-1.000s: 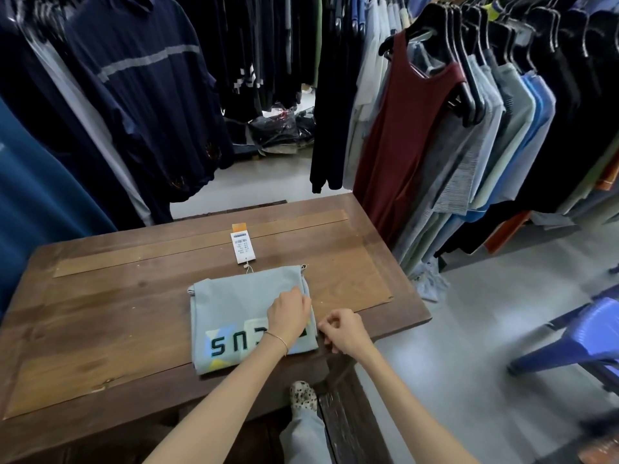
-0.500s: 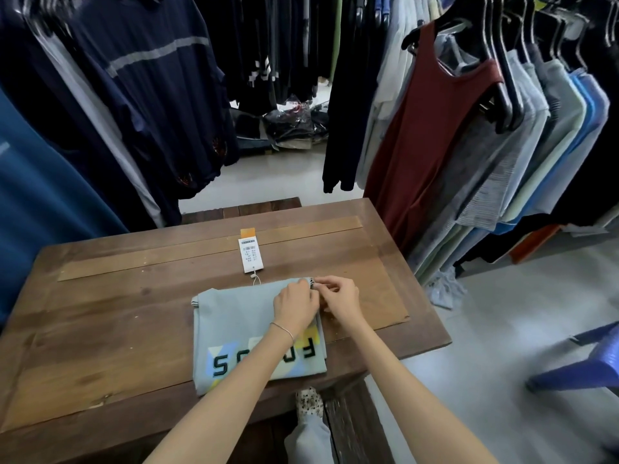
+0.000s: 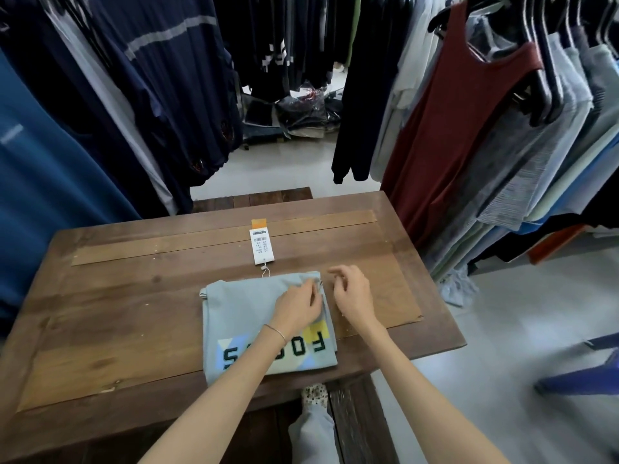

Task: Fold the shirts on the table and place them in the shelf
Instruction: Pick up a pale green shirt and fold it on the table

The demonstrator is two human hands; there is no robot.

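A folded light-blue shirt (image 3: 241, 313) with dark letters and coloured patches lies on the wooden table (image 3: 117, 296), near its front edge. A white price tag (image 3: 262, 246) on a string lies just beyond the shirt. My left hand (image 3: 296, 308) rests on the shirt's far right corner, and its fingertips pinch the fabric edge there. Just right of that corner my right hand (image 3: 352, 293) hovers over the bare wood with loosely curled fingers, holding nothing. No shelf is in view.
Racks of hanging clothes close in on the left, far and right sides, with a dark red vest (image 3: 452, 128) nearest the table's right edge. Bagged clothes (image 3: 301, 112) lie on the floor behind. A blue plastic chair (image 3: 582, 373) stands at the right.
My right hand has let go of the shirt's far right corner and drawn off to the right. My left hand stays at that corner. The view has shifted slightly.
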